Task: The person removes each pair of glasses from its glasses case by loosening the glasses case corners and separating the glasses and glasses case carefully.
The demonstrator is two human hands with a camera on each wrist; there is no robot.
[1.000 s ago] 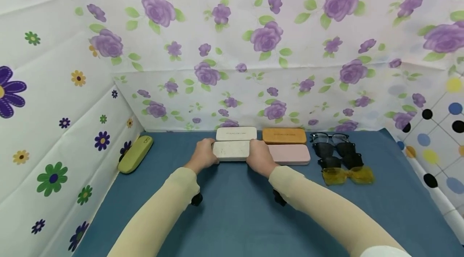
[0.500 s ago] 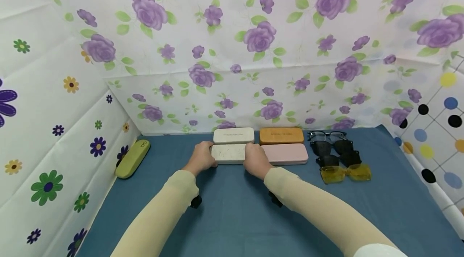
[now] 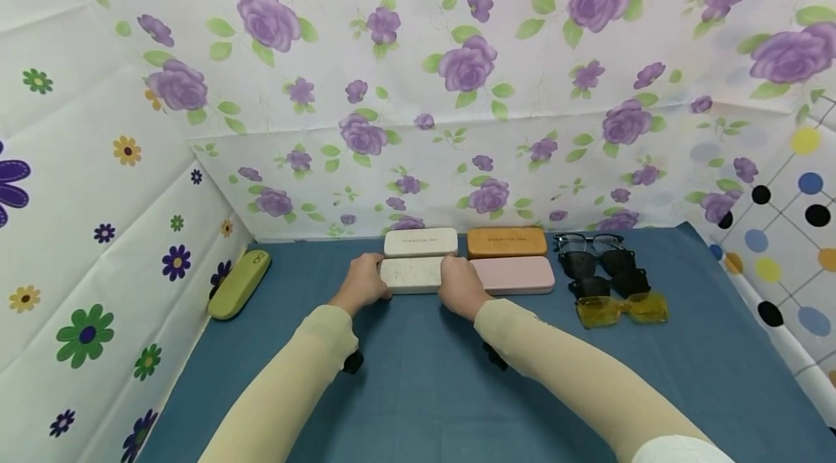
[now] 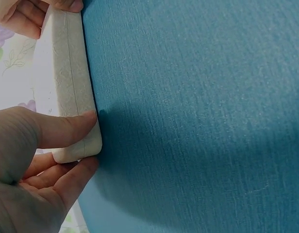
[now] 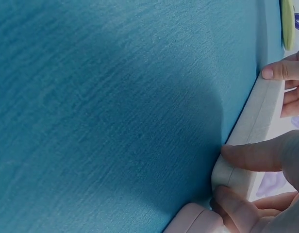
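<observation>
An off-white, speckled eyeglass case (image 3: pixel 410 275) lies on the blue cloth, its long side toward me. My left hand (image 3: pixel 361 281) grips its left end; in the left wrist view the thumb (image 4: pixel 67 130) lies along the front side and the other fingers touch the end. My right hand (image 3: pixel 462 286) holds the right end, with the thumb (image 5: pixel 251 154) on the front side and fingers at the corner. Close beside that hand is a pink case (image 3: pixel 512 275). Directly behind the speckled case are a white case (image 3: pixel 421 242) and an orange-brown case (image 3: pixel 506 242).
A yellow-green case (image 3: pixel 239 285) lies slanted at the left edge of the blue cloth (image 3: pixel 418 390). At the right, clear glasses (image 3: pixel 590 243), two dark pairs (image 3: pixel 597 264) and yellow-tinted glasses (image 3: pixel 623 309) form a column. Flowered sheets (image 3: pixel 418 85) rise behind and at the sides.
From one second ago, the speckled case sits slightly lower in view with both hands on it, exposing more of the white case behind. My right hand shifted slightly left. Since half a second ago, little differs.
</observation>
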